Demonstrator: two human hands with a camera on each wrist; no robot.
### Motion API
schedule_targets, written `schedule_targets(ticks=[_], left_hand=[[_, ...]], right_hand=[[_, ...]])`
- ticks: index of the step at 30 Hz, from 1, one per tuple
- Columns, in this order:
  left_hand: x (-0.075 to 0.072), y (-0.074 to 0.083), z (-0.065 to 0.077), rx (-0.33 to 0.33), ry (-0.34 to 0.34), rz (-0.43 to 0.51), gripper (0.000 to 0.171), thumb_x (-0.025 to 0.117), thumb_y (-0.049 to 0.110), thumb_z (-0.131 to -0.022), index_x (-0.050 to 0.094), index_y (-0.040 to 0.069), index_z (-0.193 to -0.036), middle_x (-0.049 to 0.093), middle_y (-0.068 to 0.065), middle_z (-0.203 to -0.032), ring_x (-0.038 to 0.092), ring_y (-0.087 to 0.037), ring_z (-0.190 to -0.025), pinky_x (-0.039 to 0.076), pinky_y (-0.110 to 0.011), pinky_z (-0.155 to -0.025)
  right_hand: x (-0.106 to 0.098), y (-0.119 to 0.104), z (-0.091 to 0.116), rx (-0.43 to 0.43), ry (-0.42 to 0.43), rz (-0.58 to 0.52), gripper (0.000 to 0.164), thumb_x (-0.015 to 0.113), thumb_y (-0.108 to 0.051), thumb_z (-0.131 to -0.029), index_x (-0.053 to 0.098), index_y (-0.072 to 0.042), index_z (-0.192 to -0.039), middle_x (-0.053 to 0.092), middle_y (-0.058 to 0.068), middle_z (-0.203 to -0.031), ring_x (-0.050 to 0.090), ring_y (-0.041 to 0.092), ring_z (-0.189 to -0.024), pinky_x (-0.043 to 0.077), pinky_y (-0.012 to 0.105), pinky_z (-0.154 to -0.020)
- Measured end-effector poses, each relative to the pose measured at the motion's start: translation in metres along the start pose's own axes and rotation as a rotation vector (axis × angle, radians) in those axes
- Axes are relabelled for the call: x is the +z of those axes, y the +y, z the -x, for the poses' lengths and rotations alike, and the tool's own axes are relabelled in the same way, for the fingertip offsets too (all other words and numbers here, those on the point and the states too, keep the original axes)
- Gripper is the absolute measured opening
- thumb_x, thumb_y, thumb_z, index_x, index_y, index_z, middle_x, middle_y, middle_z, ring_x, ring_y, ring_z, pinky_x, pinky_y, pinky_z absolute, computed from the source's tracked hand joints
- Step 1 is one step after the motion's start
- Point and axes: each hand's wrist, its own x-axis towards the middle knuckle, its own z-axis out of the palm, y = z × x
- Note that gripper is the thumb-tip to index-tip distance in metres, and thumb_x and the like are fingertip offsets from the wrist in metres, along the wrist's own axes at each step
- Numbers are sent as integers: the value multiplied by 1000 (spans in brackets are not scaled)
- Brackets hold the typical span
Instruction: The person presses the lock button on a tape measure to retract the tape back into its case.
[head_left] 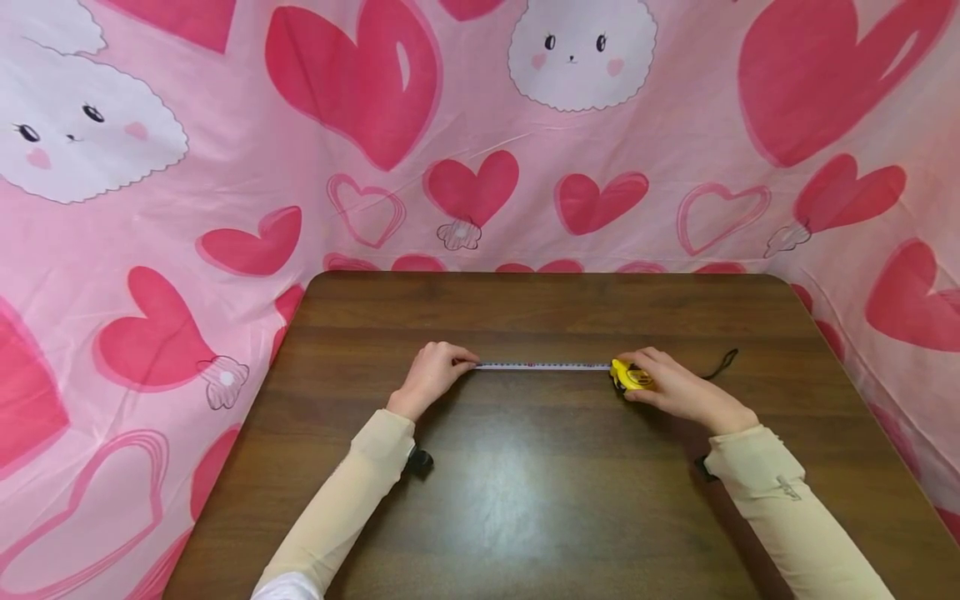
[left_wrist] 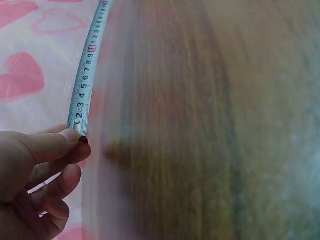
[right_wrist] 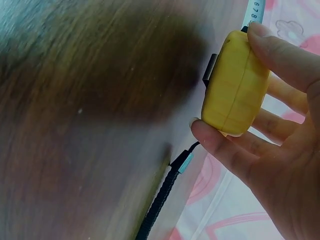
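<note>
A yellow tape measure (head_left: 636, 377) is gripped in my right hand (head_left: 678, 390), at the right of the table's middle. Its white blade (head_left: 543, 366) runs straight across to my left hand (head_left: 433, 373), which pinches the end between thumb and forefinger. In the left wrist view the blade (left_wrist: 86, 75) shows its printed numbers, and the left hand (left_wrist: 37, 170) has its other fingers loosely curled. The right wrist view shows the yellow case (right_wrist: 235, 85) between the thumb and fingers of the right hand (right_wrist: 280, 135). A black wrist strap (right_wrist: 162, 197) trails from the case.
Under both hands lies a dark brown wooden table (head_left: 502, 483) with rounded far corners. Behind it and at both sides hangs a pink cloth (head_left: 480, 108) printed with hearts. A black device (head_left: 421, 462) sits at the left wrist.
</note>
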Motion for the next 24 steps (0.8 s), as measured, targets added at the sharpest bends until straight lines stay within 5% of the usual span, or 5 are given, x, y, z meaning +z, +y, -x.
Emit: schedule_targets(ticks=[24], left_hand=[[12, 8, -4, 28, 3, -6, 14, 75, 15, -97, 85, 16, -107, 80, -2, -107, 75, -18, -98, 60, -39, -89]], right_hand=[[9, -5, -5, -26, 15, 26, 60, 79, -20, -94, 53, 6, -142, 59, 26, -132, 57, 40, -119, 48, 62, -101]])
